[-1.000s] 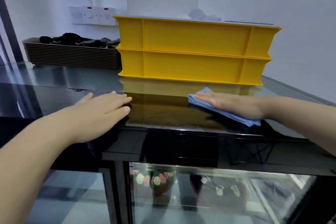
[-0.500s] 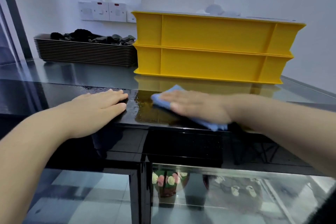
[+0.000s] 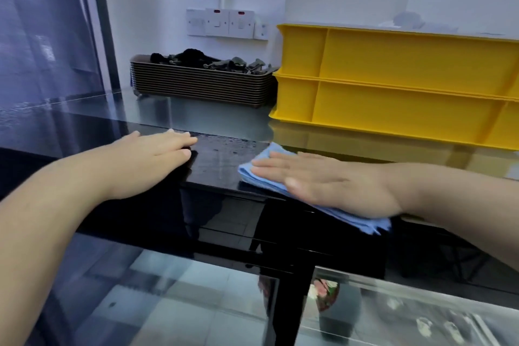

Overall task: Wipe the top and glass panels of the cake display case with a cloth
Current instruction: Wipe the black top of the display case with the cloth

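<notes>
Right hand [image 3: 334,185] is pressing flat, fingers straight, on the blue cloth [image 3: 348,215] lying on the black top of the display case [image 3: 219,157]. Left hand [image 3: 148,157] is resting open on the top too. Two yellow crates [image 3: 393,84] are sitting stacked behind; stacked trays [image 3: 202,87] are holding dark tongs [image 3: 219,63].

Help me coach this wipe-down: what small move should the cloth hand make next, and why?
Probably slide the right hand, pressing flat on the blue cloth, leftward: water droplets sit on the black case top between the cloth and the resting left hand.
</notes>
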### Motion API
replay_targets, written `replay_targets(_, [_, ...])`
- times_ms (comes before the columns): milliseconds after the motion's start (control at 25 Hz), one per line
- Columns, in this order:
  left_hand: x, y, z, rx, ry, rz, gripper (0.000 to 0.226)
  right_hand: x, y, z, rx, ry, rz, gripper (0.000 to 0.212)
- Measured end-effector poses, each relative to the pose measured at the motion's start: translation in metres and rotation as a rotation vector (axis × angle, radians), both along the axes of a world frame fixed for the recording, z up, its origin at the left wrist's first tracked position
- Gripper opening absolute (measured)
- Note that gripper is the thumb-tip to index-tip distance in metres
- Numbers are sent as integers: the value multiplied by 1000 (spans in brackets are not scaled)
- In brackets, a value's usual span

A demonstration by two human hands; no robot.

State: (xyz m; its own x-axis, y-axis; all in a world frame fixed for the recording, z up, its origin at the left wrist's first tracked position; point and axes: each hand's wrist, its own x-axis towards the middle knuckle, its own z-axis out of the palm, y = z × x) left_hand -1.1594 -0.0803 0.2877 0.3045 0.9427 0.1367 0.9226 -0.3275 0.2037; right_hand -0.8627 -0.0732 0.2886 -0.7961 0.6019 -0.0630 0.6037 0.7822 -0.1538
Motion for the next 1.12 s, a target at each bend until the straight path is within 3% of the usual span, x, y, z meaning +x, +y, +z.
replay_targets(160, [-22, 9, -8, -35, -18, -28, 44, -7, 8, -9, 69, 17, -49, 39])
replay_targets(280, [-22, 11, -10, -21, -30, -55, 45, -12, 6, -9, 216, -47, 104, 54])
replay_targets(400, [-25, 19, -15, -5, -50, -78, 46, -31, 3, 1, -97, 52, -56, 37])
replay_targets(600, [-32, 21, -16, 14, -92, -127, 45, -6, 54, -12, -86, -29, -19, 46])
replay_targets(720, [-53, 28, -9, -31, -178, -127, 43, -53, 42, -8, 143, -62, 148, 54])
replay_targets(840, [-90, 40, -3, -22, -239, -53, 49, -70, 36, 10, -141, 27, 101, 48])
replay_targets(880, [-101, 43, -2, -36, -256, -24, 47, -70, 46, 11, -109, 32, 137, 48])
replay_targets(920, [-108, 45, -2, -56, -236, -5, 42, -73, 67, 6, -9, -13, 116, 48])
replay_targets(960, [-111, 47, -4, -61, -182, 1, 39, -80, 78, 2, -18, -158, 81, 48])
replay_targets(1000, [-113, 49, -7, -54, -114, -2, 39, -95, 89, 2, -46, -186, 22, 48])
replay_targets(1120, [-112, 56, -10, -46, -2, -7, 48, -127, 81, -6, 32, -82, 154, 52])
